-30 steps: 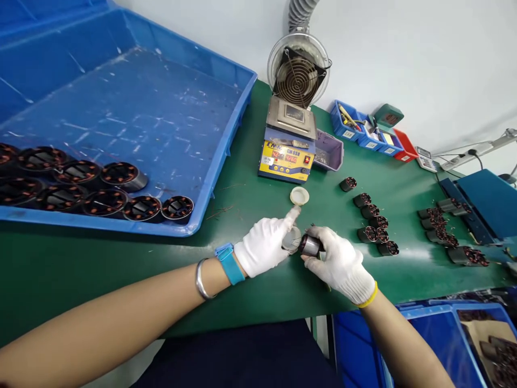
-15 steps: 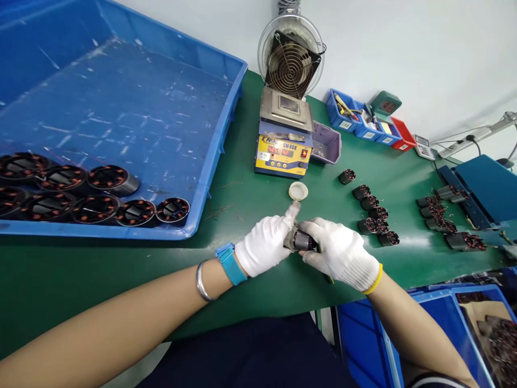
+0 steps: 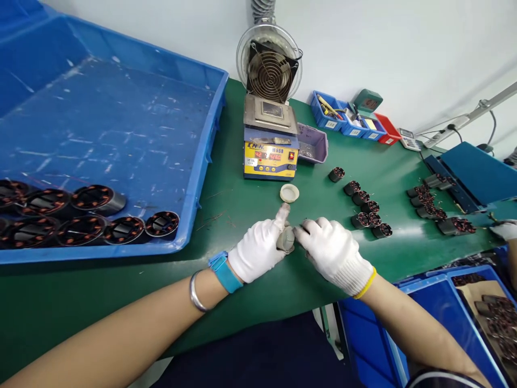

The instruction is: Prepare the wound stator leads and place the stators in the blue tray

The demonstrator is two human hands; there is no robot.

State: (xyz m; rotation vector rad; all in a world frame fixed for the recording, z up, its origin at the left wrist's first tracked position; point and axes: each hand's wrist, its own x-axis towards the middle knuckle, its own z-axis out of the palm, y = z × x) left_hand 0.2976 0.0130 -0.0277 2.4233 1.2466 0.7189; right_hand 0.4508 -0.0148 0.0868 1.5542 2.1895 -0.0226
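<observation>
My left hand (image 3: 258,249), in a white glove, is wrapped round a grey cylindrical piece (image 3: 286,238), probably a motor stator, with its thumb pointing up and away. The glove hides much of the piece. Close by on the right, my right hand (image 3: 331,250), gloved in white with a yellow cuff edge, has its fingers bent together at the piece's side. Whatever those fingertips pinch is too small to make out. A small round whitish dish (image 3: 290,193) lies just beyond my left thumb.
A big blue tray (image 3: 202,156) at left holds several stators (image 3: 162,223). Behind the dish stands a yellow-blue solder pot (image 3: 270,156) with a fan (image 3: 270,75). More stators (image 3: 361,198) stand at right, and a co-worker's gloved hand (image 3: 504,230) shows at the edge.
The dark stator end between my hands is out of sight; a grey surface shows in my left hand. My right fingers have drawn together beside it. A co-worker's hand has appeared; the view has shifted.
</observation>
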